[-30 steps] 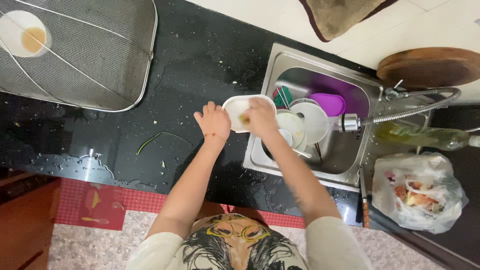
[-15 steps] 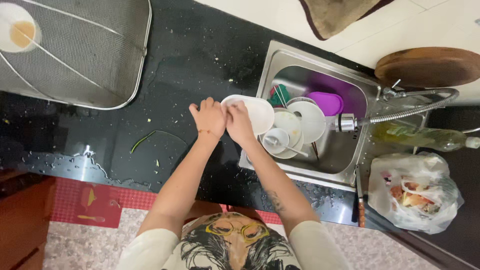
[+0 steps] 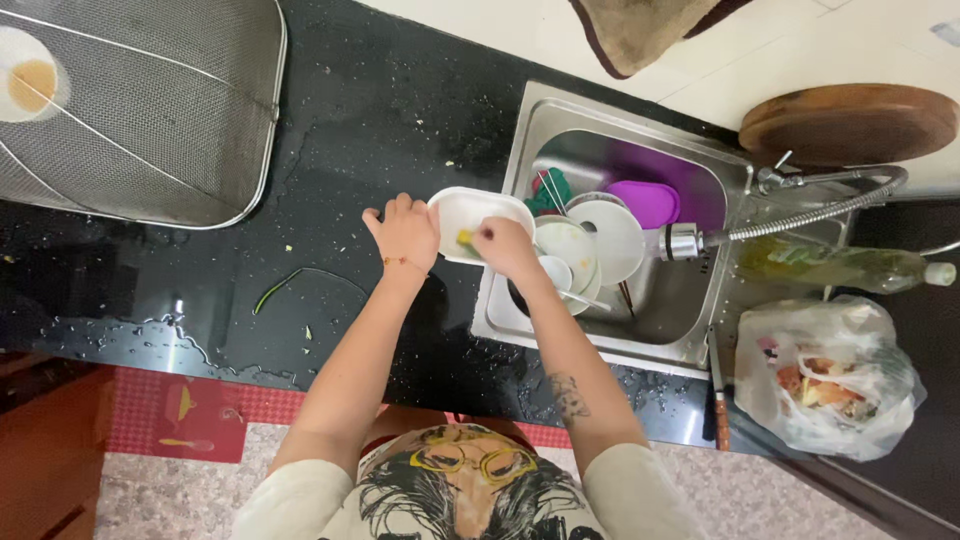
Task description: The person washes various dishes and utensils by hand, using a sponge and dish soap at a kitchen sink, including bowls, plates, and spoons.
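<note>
Scrubbing white dish (image 3: 478, 222) at sink (image 3: 540, 115) edge: your left hand (image 3: 405, 232) fingers clamp rim, right hand (image 3: 503, 247) pinches yellow sponge (image 3: 465, 238). Likely wet, slippery, breakable; keep rim grip.

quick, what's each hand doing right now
Left hand: closed on the white dish rim.
Right hand: closed on a yellow sponge, inside the dish.

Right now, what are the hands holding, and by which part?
The left hand grips the white dish by its left rim. The right hand presses a small yellow scrubber against the dish's inside.
</note>
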